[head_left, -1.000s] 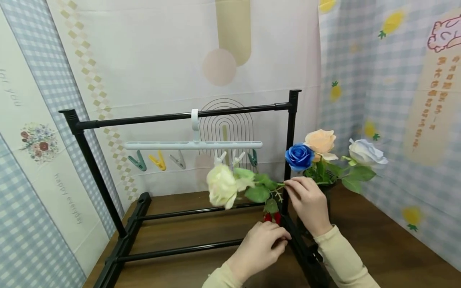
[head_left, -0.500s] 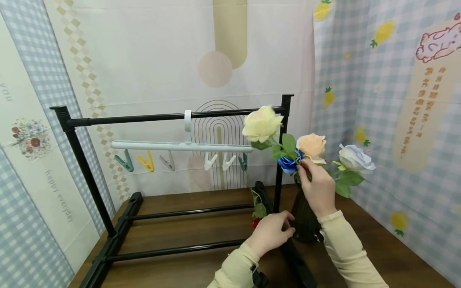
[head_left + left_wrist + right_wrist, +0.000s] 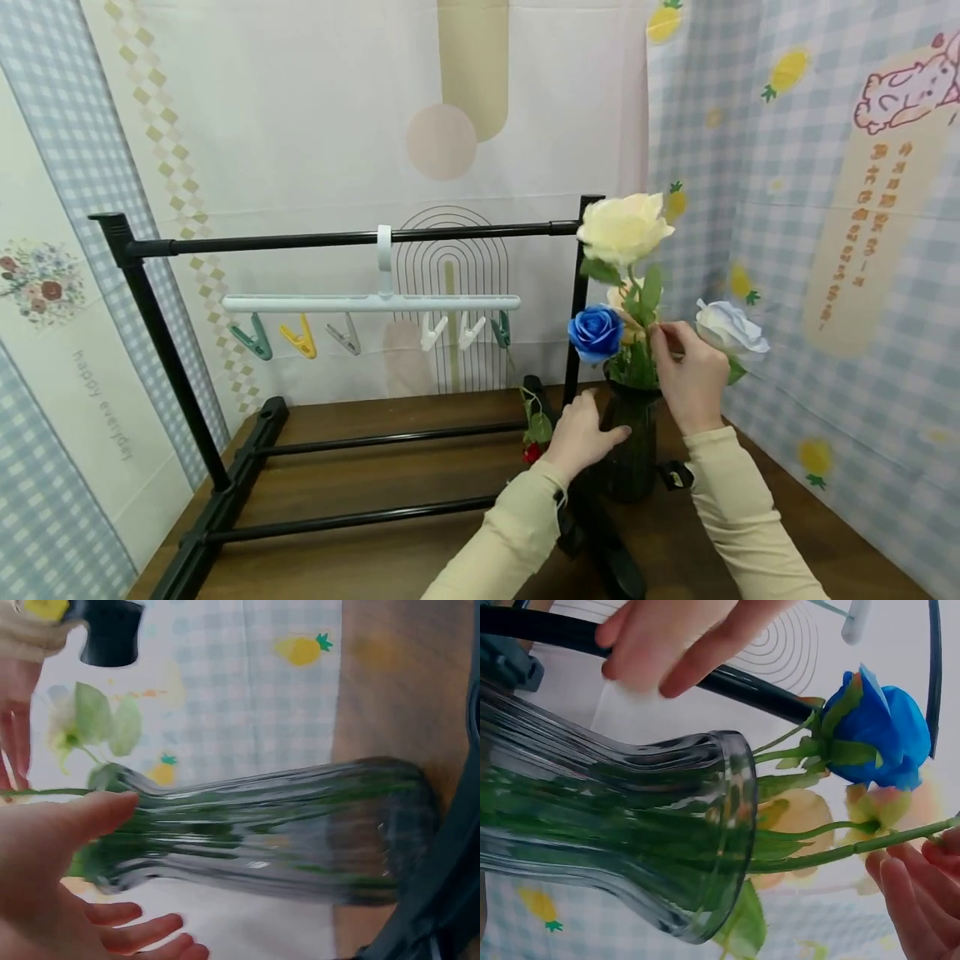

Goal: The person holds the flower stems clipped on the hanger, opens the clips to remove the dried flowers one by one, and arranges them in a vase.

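Observation:
My right hand (image 3: 692, 371) pinches the stem of a pale yellow rose (image 3: 624, 229), which stands upright; in the right wrist view its stem (image 3: 832, 853) runs down into the mouth of a dark glass vase (image 3: 630, 442). My left hand (image 3: 583, 440) is beside the vase, fingers spread, thumb toward its neck; in the left wrist view the thumb overlaps the neck, and I cannot tell whether it touches. A blue rose (image 3: 596, 333), a peach rose (image 3: 621, 297) partly hidden, and a pale blue-white rose (image 3: 731, 331) are in the vase.
A black rack (image 3: 337, 242) stands on the brown table (image 3: 360, 479). From its bar hangs a light blue hanger (image 3: 322, 303) with several clips. A red rose (image 3: 532, 452) hangs head-down near the rack's right leg, partly behind my left hand. Patterned cloths surround the table.
The pale yellow rose has swung from sideways in front of the hanger to upright above the vase, carried by my right hand. My left hand has moved up and right, beside the vase.

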`<move>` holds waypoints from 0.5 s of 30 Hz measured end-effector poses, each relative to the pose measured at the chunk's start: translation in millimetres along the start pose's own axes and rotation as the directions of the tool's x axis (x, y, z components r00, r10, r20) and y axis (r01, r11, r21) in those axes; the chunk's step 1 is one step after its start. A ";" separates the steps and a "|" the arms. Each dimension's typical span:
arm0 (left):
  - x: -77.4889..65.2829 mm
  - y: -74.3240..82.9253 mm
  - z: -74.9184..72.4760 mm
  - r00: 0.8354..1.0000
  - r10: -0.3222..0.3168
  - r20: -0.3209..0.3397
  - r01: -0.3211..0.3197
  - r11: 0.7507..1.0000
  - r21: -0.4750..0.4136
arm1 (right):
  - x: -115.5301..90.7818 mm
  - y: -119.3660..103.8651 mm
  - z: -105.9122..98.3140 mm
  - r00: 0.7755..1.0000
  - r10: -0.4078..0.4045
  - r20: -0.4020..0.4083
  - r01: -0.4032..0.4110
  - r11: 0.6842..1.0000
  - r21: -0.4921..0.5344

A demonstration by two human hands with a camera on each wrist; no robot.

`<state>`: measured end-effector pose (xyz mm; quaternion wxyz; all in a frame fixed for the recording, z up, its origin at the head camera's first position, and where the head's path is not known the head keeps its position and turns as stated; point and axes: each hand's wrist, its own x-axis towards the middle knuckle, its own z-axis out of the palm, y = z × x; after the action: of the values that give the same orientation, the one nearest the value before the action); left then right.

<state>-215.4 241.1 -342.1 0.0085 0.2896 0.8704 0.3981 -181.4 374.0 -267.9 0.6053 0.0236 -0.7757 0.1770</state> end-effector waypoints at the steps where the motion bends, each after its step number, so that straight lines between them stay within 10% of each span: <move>1: 4.2 0.4 2.2 1.000 -0.018 -0.002 0.018 1.000 -0.013 | -0.3 1.8 -0.3 1.000 0.013 0.004 -0.013 1.000 -0.005; 15: 12.3 -9.9 33.8 0.999 0.001 -0.042 -0.005 0.995 -0.097 | -23.7 24.8 1.1 0.964 0.228 0.133 -0.214 0.970 -0.114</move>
<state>-222.3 265.6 -369.4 0.0038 0.2818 0.8496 0.4458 -182.3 392.6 -296.7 0.5240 -0.0802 -0.8233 0.2029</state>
